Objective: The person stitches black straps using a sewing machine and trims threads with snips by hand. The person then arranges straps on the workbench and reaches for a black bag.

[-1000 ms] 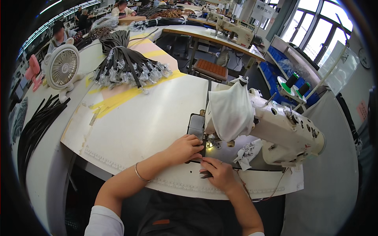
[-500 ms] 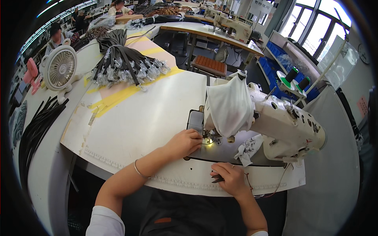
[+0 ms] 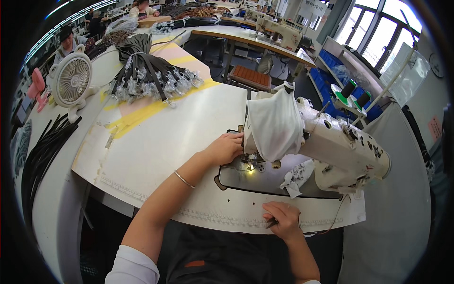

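Note:
A white sewing machine [image 3: 347, 142] stands at the right, its head covered by a white cloth [image 3: 275, 127]. Its lamp glows by the presser foot [image 3: 249, 163]. My left hand [image 3: 227, 147] reaches to the left side of the head, just behind the foot; the fingertips are partly hidden, and anything under them cannot be made out. Close to the table's front edge, my right hand [image 3: 283, 219] is closed round small dark thread snips [image 3: 272, 222], whose pointed tips poke out to the left. The metal bed plate [image 3: 236, 179] shows between the hands.
A bundle of black straps with plastic-wrapped ends [image 3: 151, 78] lies at the back left. A white fan [image 3: 72, 80] and more black strips [image 3: 45, 151] are further left. Crumpled white cloth [image 3: 298, 177] lies on the machine bed; green-based thread cones [image 3: 349, 90] stand behind.
My left hand has moved forward, away from me, along the machine head, uncovering the near bed plate. My right hand has shifted slightly right and nearer, still holding the snips; a dark speck now shows beside it.

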The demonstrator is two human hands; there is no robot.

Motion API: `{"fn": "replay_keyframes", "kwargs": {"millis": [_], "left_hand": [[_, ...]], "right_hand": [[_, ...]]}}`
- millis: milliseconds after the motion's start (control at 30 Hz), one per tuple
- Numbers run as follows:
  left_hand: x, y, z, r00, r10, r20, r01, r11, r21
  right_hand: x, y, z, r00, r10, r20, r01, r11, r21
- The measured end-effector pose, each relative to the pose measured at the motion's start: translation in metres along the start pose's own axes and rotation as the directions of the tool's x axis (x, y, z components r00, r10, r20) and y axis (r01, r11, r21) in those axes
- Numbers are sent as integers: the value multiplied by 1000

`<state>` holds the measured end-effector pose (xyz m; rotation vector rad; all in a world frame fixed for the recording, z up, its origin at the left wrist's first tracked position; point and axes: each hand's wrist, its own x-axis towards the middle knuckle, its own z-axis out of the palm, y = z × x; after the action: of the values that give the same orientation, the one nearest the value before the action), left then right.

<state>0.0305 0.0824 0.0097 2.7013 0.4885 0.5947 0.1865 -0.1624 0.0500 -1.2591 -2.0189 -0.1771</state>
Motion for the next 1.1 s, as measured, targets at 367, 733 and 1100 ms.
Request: {"fn": "replay_keyframes", "kwargs": {"millis": [367,733,1100], "left_hand": [[2,3,-2,999,-35,-32,34,999,-43],[6,-2,1,997,-73,8,73,997,-15],[-26,40,-10,932,-304,-196,298,953,-61]], "right_hand": [[-23,215,-237,455,74,-887,-729,603,-323],[-136,327,-319,219,688,-692,-956,294,-10],[-136,324,-315,225,716,-661,-941,335,42]]}}
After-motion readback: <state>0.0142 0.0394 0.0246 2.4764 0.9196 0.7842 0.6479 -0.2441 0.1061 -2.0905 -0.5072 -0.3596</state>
